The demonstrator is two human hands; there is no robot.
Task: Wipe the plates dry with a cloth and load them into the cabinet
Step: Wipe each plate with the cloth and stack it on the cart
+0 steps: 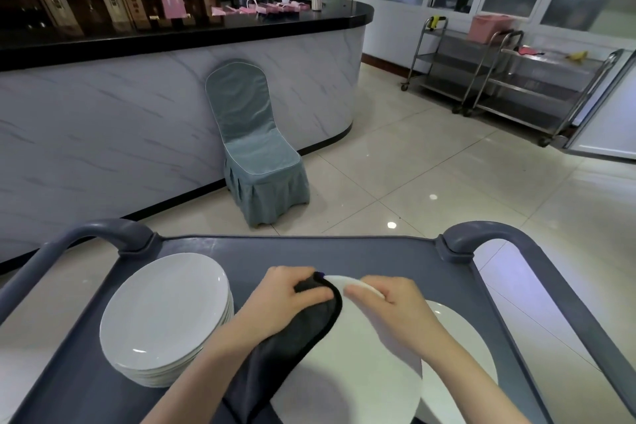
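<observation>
Over the grey cart (275,249) a white plate (354,372) is held tilted. The left hand (285,299) grips a dark cloth (303,337) folded over its far rim, and the right hand (395,306) pinches that rim beside it. A stack of plates (161,317) sits to the left, and another plate (461,337) lies underneath on the right.

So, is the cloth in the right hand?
No, the left hand grips the dark cloth against the held plate, while the right hand pinches that plate's top rim.
</observation>
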